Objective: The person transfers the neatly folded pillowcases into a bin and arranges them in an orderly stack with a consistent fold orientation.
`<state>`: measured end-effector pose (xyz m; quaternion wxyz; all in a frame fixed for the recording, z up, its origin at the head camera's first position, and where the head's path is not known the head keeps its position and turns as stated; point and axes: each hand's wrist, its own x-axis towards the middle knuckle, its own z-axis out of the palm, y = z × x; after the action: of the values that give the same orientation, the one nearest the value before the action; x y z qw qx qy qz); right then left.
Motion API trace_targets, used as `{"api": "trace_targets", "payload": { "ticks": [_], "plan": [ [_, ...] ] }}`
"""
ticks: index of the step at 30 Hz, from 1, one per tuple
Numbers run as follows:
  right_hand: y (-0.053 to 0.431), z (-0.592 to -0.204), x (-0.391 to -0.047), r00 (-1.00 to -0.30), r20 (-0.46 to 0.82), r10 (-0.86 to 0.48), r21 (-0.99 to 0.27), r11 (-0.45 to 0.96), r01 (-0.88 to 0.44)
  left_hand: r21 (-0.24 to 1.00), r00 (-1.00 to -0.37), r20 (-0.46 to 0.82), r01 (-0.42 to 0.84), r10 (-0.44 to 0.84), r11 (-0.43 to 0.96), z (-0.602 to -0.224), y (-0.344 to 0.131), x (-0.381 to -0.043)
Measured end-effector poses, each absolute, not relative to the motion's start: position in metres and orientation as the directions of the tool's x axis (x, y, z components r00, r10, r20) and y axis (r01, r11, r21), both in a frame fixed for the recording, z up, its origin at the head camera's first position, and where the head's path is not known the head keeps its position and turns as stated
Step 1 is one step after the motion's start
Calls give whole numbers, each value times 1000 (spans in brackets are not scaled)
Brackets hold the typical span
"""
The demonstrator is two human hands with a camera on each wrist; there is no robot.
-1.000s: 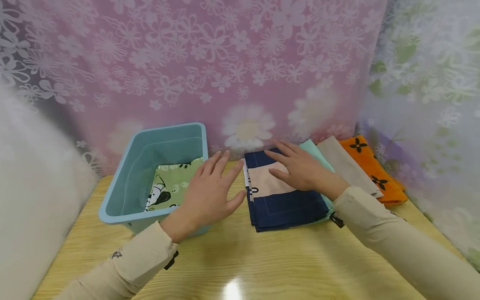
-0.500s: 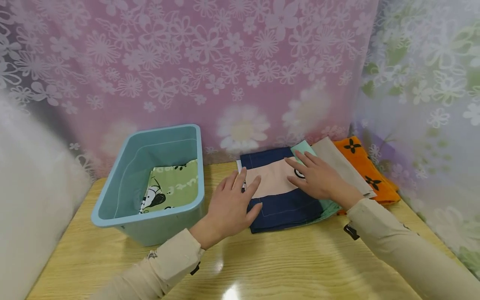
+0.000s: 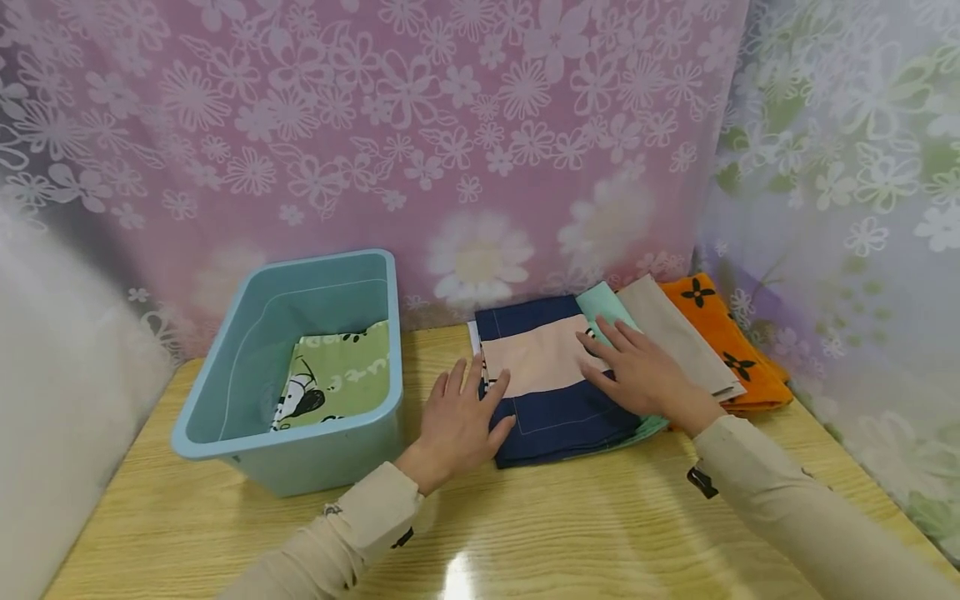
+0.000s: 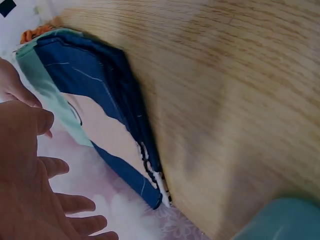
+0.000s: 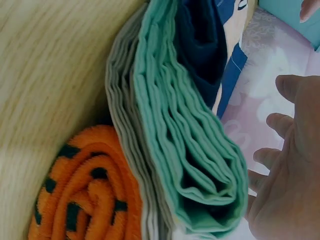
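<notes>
A folded navy cloth with a broad pink band (image 3: pixel 532 354) lies on the table, overlapping a folded mint-green cloth (image 3: pixel 600 304). My left hand (image 3: pixel 456 429) is at its left edge, fingers spread and straight. Over its right side is my right hand (image 3: pixel 641 371), also with spread fingers. Neither hand grips anything. In the right wrist view the mint cloth (image 5: pixel 185 135) shows thick layered folds, with the right hand (image 5: pixel 287 155) beside it. In the left wrist view, the left hand (image 4: pixel 30 175) appears apart from the navy cloth (image 4: pixel 85 65).
A blue plastic bin (image 3: pixel 330 446) stands at the left, holding a folded green cloth (image 3: pixel 348 371) with a cartoon dog print. To the right lie a folded grey cloth (image 3: pixel 671 329) and a folded orange towel (image 3: pixel 738 367) with black flowers. A pink floral curtain (image 3: pixel 420 150) hangs behind the table.
My left hand has moved right and down, from over the bin's edge to the navy cloth's left side. My right hand has shifted right, toward that cloth's right edge. The head view has turned slightly.
</notes>
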<state>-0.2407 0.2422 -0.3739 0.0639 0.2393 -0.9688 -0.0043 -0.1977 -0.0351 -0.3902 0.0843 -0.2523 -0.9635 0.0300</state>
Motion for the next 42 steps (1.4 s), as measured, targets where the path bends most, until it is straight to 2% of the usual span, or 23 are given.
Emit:
{"api": "trace_targets", "payload": {
  "ticks": [7, 16, 21, 26, 30, 35, 39, 42],
  "plan": [
    [238, -381, -240, -879, 139, -455, 68, 890, -450, -109, -876, 116, 457, 468, 883, -399, -38, -204],
    [234, -384, -241, -904, 94, -416, 78, 909, -410, -90, -892, 104, 432, 440, 897, -409, -40, -213],
    [234, -383, -240, -911, 93, -401, -57, 912, -407, -58, -898, 72, 431, 434, 901, -410, -39, -219],
    [236, -383, -237, -931, 71, -357, -277, 890, -362, 55, -901, 67, 433, 429, 900, -410, -38, -225],
    [238, -382, -238, -929, 62, -366, -320, 874, -366, 188, -908, 109, 420, 406, 888, -411, -38, -231],
    [236, -381, -243, -926, 62, -373, -392, 844, -367, 456, -930, 109, 360, 351, 814, -412, -40, -239],
    [235, -380, -248, -931, 53, -361, -487, 804, -340, 606, -944, 64, 294, 323, 739, -409, -40, -244],
    [237, -380, -251, -939, 39, -342, -543, 781, -307, 676, -951, 22, 242, 310, 696, -407, -39, -245]
  ]
}}
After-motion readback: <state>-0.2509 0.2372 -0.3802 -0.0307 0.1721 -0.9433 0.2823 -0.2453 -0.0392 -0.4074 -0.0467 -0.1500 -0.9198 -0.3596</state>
